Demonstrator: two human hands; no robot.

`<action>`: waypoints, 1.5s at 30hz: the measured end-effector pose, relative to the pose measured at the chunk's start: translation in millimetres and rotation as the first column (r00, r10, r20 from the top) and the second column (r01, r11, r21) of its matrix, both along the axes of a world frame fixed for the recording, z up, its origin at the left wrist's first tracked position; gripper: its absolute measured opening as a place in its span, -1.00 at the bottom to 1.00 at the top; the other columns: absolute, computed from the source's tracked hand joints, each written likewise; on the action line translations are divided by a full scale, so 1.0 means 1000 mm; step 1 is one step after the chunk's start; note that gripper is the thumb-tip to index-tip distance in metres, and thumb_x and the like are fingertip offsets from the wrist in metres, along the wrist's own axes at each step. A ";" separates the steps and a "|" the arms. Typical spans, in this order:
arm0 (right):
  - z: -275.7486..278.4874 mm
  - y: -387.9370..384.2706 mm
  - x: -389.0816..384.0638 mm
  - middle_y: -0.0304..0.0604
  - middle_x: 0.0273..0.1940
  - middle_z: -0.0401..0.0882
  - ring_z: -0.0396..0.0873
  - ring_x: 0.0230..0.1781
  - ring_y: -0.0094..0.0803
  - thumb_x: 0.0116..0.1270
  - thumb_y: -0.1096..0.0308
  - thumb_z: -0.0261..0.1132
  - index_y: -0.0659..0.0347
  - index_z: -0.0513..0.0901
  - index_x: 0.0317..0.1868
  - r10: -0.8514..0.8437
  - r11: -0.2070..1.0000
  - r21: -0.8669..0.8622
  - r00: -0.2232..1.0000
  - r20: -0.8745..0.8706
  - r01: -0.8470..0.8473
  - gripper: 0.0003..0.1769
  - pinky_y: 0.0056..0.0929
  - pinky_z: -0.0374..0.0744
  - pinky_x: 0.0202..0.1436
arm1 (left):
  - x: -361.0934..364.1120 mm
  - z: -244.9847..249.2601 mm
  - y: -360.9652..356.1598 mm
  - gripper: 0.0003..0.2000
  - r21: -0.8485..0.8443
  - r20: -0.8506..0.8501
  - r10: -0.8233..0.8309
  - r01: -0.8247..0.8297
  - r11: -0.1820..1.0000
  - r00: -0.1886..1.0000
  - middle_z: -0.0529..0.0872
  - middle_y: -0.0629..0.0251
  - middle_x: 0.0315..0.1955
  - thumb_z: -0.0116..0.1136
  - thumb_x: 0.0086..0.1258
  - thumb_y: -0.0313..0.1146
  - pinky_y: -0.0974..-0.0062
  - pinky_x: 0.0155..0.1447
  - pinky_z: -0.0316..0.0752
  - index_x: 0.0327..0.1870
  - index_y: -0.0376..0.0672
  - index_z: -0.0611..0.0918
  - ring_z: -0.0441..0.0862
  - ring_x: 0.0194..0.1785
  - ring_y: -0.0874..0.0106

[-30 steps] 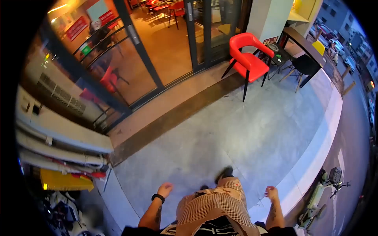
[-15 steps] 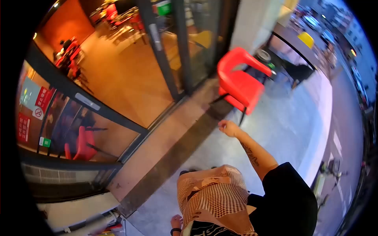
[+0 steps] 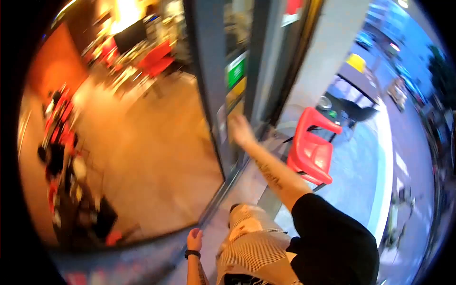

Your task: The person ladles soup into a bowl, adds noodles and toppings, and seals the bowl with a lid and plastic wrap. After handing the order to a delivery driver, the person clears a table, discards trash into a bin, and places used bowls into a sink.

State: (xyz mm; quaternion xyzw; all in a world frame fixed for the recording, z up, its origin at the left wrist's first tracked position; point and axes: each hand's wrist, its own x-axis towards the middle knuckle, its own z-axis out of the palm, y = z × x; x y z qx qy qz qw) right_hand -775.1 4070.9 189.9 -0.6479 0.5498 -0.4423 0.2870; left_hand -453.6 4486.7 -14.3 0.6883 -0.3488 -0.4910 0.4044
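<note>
My right hand, on a raised arm with a tattooed forearm, reaches to the dark-framed glass door on its left. Its fingers are blurred but look stretched out. Whether they touch the door I cannot make out. My left hand hangs low beside my checked clothing, with a dark wristband at the wrist. Its fingers are slightly bent and apart, with nothing in them. A red armchair stands outside, to the right of my right forearm.
Through the doorway lies a brown floor, with red chairs farther in. A green sign is on the glass. Outside, a dark table stands beyond the armchair, and a street runs along the right.
The view has turned and moved closer to the doorway. My right hand has gone from beside the red armchair to the door frame. My left hand has come higher into view.
</note>
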 end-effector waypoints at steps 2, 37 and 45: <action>0.011 0.000 0.031 -0.04 0.01 0.55 0.49 0.11 -0.28 0.49 0.23 0.05 0.29 0.46 0.18 -0.113 0.991 -0.039 0.949 0.296 0.130 -0.61 -0.38 0.41 0.22 | 0.046 0.006 -0.108 -0.75 0.074 -0.082 -0.053 0.059 0.996 0.995 0.68 0.24 -0.27 0.21 0.35 -0.37 0.52 -0.27 0.53 -0.01 -0.25 0.57 0.62 -0.30 0.49; 0.083 -0.054 0.288 0.19 0.23 0.34 0.26 0.31 0.13 0.03 0.27 0.38 0.27 0.59 0.03 -0.054 0.738 0.242 0.413 -0.909 0.630 -0.48 -0.02 0.28 0.39 | 0.649 -0.045 -0.542 -0.69 0.603 0.001 -0.317 0.252 0.757 0.949 0.68 0.17 -0.30 0.19 0.31 -0.33 0.45 -0.36 0.54 0.00 -0.31 0.59 0.70 -0.35 0.37; 0.214 -0.109 0.239 -0.02 0.53 -0.02 -0.23 0.58 -0.06 0.19 0.15 0.29 0.10 0.35 0.40 -0.043 0.360 -0.297 -0.302 -0.952 0.885 -0.26 0.05 -0.21 0.57 | 0.633 -0.038 -0.603 -0.75 0.563 -0.157 -0.149 0.212 0.799 0.976 0.67 0.22 -0.28 0.16 0.38 -0.33 0.52 -0.37 0.51 -0.02 -0.28 0.56 0.66 -0.39 0.42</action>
